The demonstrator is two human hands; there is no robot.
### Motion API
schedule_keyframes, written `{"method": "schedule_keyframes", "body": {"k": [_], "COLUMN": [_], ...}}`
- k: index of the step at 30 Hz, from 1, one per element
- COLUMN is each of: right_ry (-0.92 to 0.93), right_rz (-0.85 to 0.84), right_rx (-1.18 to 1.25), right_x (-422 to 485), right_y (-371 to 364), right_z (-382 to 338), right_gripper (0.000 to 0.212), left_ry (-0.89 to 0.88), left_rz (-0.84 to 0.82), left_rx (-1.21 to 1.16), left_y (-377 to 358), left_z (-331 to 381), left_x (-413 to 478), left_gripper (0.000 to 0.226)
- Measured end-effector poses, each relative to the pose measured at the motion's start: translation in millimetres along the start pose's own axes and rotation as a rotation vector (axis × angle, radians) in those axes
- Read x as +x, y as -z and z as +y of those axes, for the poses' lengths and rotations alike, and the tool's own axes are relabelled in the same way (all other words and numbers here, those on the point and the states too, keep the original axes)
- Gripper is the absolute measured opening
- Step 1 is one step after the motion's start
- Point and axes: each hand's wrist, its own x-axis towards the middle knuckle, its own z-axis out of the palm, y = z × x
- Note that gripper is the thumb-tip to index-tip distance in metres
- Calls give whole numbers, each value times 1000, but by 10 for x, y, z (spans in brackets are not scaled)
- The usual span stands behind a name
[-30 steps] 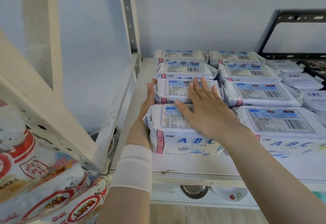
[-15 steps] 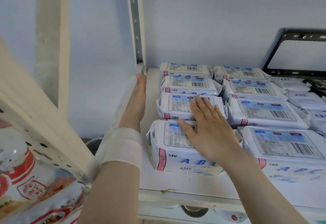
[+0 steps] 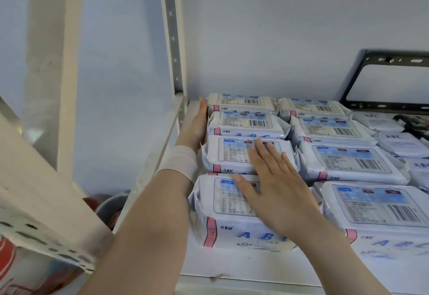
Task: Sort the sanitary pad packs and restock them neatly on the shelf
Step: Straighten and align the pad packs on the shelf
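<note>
Left column of pad packs (image 3: 243, 123) got straightened
Left hand (image 3: 196, 127) had slid rearward, flat along its side; right hand (image 3: 274, 188) lay open on the front pack (image 3: 222, 225)

Soft, cool, even light; shadows are faint. Left of the shelf upright (image 3: 173, 39) the near beam (image 3: 46, 201) is blurred and skewed by wide-angle distortion; right of it, the packs (image 3: 348, 162) look slightly soft.
</note>
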Motion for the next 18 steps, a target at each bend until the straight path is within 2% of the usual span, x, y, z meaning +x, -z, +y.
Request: {"method": "schedule_keyframes", "body": {"k": [3,6,10,14,18], "right_ry": [-4,3,8,9,6], "right_rz": [-5,9,20,25,18], "right_rx": [8,5,15,19,4], "right_x": [-7,-7,-6,-16,-14], "right_y": [11,1,-7,-6,2], "right_z": [-7,-12,-10,-16,-22], "right_gripper": [86,94,96,96,97], "left_ry": [18,79,92,70,49], "left_rz": [-80,-163,-212,-217,-115], "left_rx": [-78,-164,-221,-216,-176], "left_y": [-21,-15,-35,-54,-26], "left_z": [-17,-45,-84,-72,0], "left_x": [3,-3,-8,-28,-41], "left_gripper": [66,73,67,63,57]}}
